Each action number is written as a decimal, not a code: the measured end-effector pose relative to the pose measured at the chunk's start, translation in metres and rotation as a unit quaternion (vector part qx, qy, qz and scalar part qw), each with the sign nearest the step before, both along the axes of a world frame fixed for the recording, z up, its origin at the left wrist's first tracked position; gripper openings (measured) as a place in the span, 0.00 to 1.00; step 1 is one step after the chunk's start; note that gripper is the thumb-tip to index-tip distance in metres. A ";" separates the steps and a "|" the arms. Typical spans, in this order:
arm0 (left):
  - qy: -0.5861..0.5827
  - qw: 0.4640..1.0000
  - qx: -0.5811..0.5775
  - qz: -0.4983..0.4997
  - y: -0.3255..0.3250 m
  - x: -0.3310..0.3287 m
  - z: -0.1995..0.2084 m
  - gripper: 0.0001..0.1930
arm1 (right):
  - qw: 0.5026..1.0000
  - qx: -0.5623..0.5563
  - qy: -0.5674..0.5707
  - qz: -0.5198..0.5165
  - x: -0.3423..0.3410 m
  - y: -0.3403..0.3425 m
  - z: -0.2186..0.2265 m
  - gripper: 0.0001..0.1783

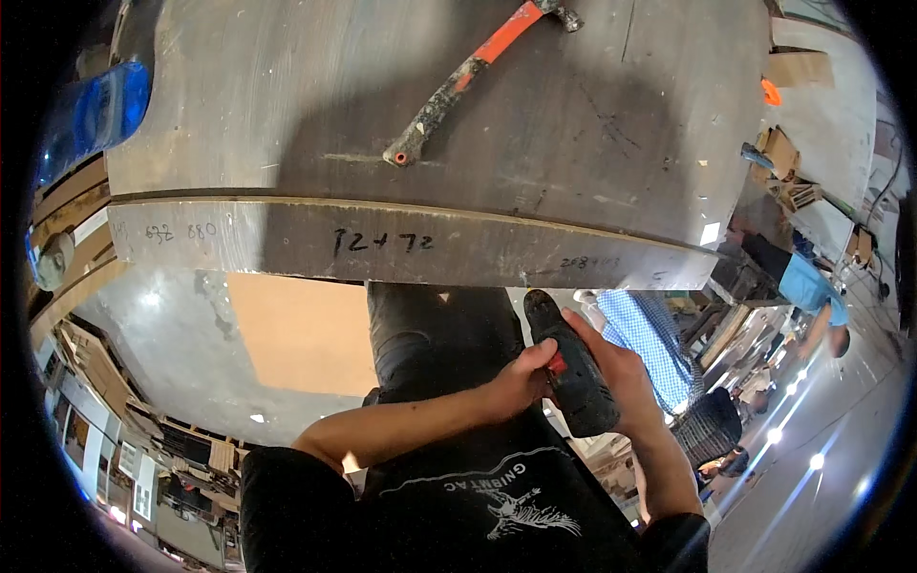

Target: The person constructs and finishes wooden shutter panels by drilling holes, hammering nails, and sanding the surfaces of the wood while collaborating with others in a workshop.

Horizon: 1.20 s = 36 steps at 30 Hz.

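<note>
Both of my hands hold a black cordless drill (583,392) with a red part on its side, in front of the table's near edge. My left hand (521,384) is closed at its left side, thumb by the red part; most of its fingers are hidden. Around the right side of the body wraps my right hand (623,368). The drill's narrow front end points toward the edge board (478,250), and whether it touches is hard to tell. On the tabletop (220,105) beyond lies a hammer (449,95) with a worn orange and black handle, its head at the far side.
Handwritten marks run along the edge board. A blue plastic container (110,105) stands at the far left. A tan sheet (296,334) lies on the floor, left of my legs. Blue checked cloth (645,344) hangs to the right. A person in a blue shirt (812,285) is farther right.
</note>
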<state>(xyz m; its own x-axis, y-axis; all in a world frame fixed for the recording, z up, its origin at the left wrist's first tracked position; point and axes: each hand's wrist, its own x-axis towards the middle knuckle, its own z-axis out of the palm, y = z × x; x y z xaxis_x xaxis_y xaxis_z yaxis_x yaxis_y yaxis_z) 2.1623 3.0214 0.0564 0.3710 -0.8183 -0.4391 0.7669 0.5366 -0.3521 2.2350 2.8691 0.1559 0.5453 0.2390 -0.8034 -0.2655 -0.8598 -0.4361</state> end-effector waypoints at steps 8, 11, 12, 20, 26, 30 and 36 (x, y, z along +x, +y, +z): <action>-0.054 0.998 0.024 -0.012 -0.003 0.000 -0.001 0.31 | 1.000 0.004 0.018 -0.017 -0.003 0.001 -0.001 0.49; -0.114 0.989 0.046 -0.078 0.001 -0.001 -0.005 0.40 | 0.994 0.045 -0.019 -0.100 -0.021 0.006 -0.002 0.53; -0.137 0.983 0.059 -0.104 0.004 -0.002 -0.006 0.43 | 0.993 0.048 -0.022 -0.103 -0.026 0.006 -0.005 0.53; -0.678 0.401 0.588 -0.183 0.089 0.051 -0.036 0.10 | 0.986 0.016 -0.037 -0.163 -0.022 0.021 0.036 0.50; -0.831 0.080 0.510 -0.209 0.070 0.087 -0.067 0.27 | 0.953 0.083 -0.186 -0.223 -0.059 -0.018 0.031 0.50; -0.868 0.067 0.450 -0.198 0.079 0.091 -0.068 0.20 | 0.887 0.127 -0.130 -0.425 -0.122 -0.026 0.009 0.50; -0.841 0.263 0.367 -0.297 0.142 0.079 -0.074 0.05 | 0.826 0.235 -0.068 -0.508 -0.164 -0.020 -0.014 0.49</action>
<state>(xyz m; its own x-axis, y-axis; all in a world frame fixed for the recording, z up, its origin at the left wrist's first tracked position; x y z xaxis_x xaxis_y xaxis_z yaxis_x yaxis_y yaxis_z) 2.2410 3.1631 -0.0179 0.4485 -0.8749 -0.1827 -0.4686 -0.4043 0.7855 2.0714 2.8491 0.1419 0.7336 -0.1289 -0.6672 -0.6674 0.0485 -0.7432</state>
